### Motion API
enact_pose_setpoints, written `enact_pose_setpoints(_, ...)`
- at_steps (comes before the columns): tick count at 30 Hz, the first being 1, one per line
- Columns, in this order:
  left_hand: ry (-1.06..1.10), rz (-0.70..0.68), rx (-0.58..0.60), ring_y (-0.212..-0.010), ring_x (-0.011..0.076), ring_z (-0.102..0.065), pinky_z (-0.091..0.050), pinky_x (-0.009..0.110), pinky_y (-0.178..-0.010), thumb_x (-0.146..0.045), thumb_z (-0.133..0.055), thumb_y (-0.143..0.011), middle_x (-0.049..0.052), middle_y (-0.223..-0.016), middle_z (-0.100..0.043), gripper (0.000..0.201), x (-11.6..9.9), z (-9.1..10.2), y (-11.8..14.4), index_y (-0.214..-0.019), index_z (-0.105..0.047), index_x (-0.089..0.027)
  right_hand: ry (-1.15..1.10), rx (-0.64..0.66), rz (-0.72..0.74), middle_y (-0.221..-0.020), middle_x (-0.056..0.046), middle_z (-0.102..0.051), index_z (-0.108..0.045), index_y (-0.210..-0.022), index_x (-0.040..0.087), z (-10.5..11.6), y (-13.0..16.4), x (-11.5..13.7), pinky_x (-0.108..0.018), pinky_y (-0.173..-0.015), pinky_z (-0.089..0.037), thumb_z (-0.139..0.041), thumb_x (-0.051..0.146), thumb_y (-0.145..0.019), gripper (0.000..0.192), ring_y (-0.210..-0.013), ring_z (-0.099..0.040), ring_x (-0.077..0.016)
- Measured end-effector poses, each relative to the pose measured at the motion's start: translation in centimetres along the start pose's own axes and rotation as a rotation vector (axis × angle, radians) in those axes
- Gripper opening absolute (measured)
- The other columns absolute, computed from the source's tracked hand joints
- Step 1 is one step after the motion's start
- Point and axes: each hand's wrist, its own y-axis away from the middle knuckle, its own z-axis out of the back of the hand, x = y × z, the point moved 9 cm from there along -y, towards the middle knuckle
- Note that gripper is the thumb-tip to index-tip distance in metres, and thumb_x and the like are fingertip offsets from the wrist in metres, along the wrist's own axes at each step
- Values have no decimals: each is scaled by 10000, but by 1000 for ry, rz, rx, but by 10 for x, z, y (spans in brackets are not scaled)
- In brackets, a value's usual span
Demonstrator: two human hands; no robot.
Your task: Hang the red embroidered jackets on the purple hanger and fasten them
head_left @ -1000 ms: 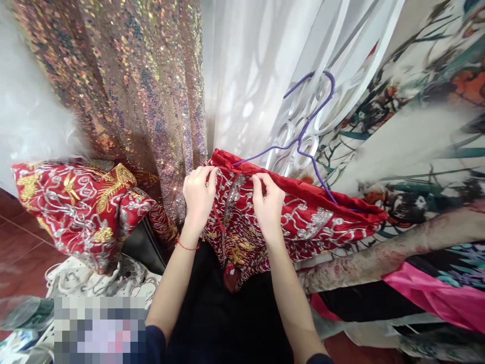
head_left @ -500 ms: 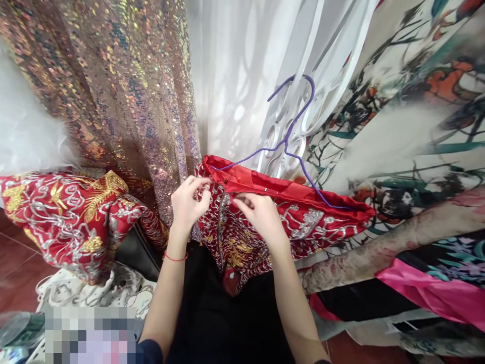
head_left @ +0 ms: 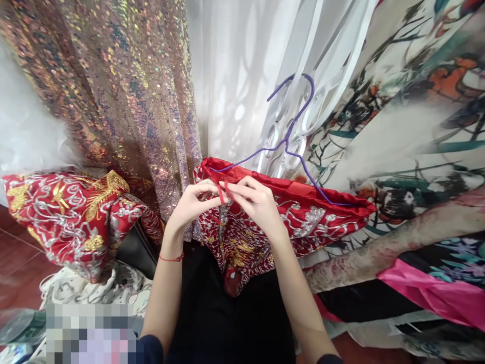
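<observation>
A red skirt-like garment [head_left: 246,237] with silver and gold embroidery hangs in front of me, its red satin waistband [head_left: 265,183] spread over a purple hanger [head_left: 286,139]. My left hand [head_left: 195,202] and my right hand [head_left: 255,205] meet at the left part of the waistband. Between their fingertips is a thin red ribbon [head_left: 222,194], looped or crossed; each hand pinches a part of it. Exactly how the ribbon is crossed is partly hidden by the fingers. A red string bracelet circles my left wrist.
At left another red embroidered garment [head_left: 71,217] lies over a black item and white lacy fabric [head_left: 94,290]. A sequined curtain [head_left: 125,91] and white sheer fabric hang behind. White scrollwork [head_left: 295,126] stands behind the hanger. Printed fabrics [head_left: 417,126] fill the right side.
My hands have come together at the waistband, fingertips meeting, and the red ribbon now shows pinched between them. The garment and hanger have barely moved.
</observation>
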Motion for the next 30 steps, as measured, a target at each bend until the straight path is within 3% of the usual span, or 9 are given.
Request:
enact_pose_setpoints(3,-57,51,103,-758,149,-572,-483,299,-706,-475,-823,-715,40,-841,-652,306,7,-8,-1,-802,-763,-188,160,152,91,-888,-10,-611,-769,-1078,305,-9,-1,0,-241,-622,-434,-534,266,-984,257,-675,-526,-105)
enact_pose_setpoints(7,-55,90,120,-686,121,-546,-460,265,-644,-479,-815,-719,13,-789,-648,329,14,-11,-5,-820,-749,-172,323,242,149,-933,-5,-637,-755,-1067,318,-14,-6,2,-224,-560,-372,-522,243,-982,259,-656,-515,-95)
enact_pose_setpoints(12,62,69,32,-761,142,-601,-508,295,-769,-480,-759,-782,17,-800,-668,304,13,-9,-7,-791,-713,-179,348,122,126,-1030,-63,-710,-722,-1097,218,-16,-9,4,-249,-596,-414,-435,273,-1024,301,-761,-626,-137)
enact_pose_setpoints(17,22,16,-96,-696,108,-563,-457,239,-661,-402,-593,-926,-1,-805,-608,195,13,-2,-10,-892,-580,-210,414,-45,-4,-1059,-88,-713,-697,-1088,178,-6,-2,-8,-267,-625,-439,-403,256,-1018,312,-746,-639,-148)
enact_pose_setpoints(20,-194,-67,-225,-677,111,-563,-420,236,-643,-357,-502,-979,-14,-766,-580,151,8,10,-11,-921,-496,-217,447,-131,-53,-998,-77,-721,-691,-1031,180,9,2,-13,-271,-649,-434,-420,237,-1002,278,-731,-633,-151)
enact_pose_setpoints(24,-650,-113,-452,-748,145,-624,-411,253,-673,-330,-474,-997,25,-857,-668,129,0,25,-8,-976,-510,-208,556,-195,-52,-907,-55,-720,-683,-992,176,23,5,-13,-267,-638,-407,-445,208,-981,240,-684,-611,-143)
enact_pose_setpoints(30,-1011,-160,-557,-896,201,-669,-452,282,-699,-345,-358,-1042,109,-988,-713,272,4,28,-12,-1029,-568,-173,734,-227,-7,-823,-21,-703,-665,-916,175,26,12,-10,-251,-572,-367,-479,183,-944,188,-583,-555,-108)
